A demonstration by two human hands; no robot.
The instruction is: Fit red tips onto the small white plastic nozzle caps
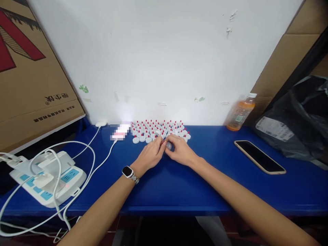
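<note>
A blue counter (220,191) runs along a white wall, and the person works near its back edge, roughly at the middle. The left hand (150,155) and the right hand (180,150) meet there, fingertips pressed together around one small white cap (169,146), which both hands pinch just above the counter. A watch (127,172) sits on the left wrist.

Just behind the hands, against the back edge, stands a cluster of white caps with red tips (160,130), set in close rows and touching one another. The pinched piece is small and smooth, so it would seem wise to keep the grip right at the fingertips, hold the part square, and work close to the surface so that a slip sends it nowhere far. The rows behind are tight; a careless knuckle could likely knock several over.

Farther out, a blurred pink-and-white object (120,131) lies left of the cluster. A white power strip (51,181) with looping white cables (89,160) fills the left end of the counter, under a leaning cardboard box (30,68). Toward the right end a phone (259,156) lies face up, an orange drink bottle (241,112) stands at the back edge, and a black plastic bag (299,119) slumps in the right corner.
</note>
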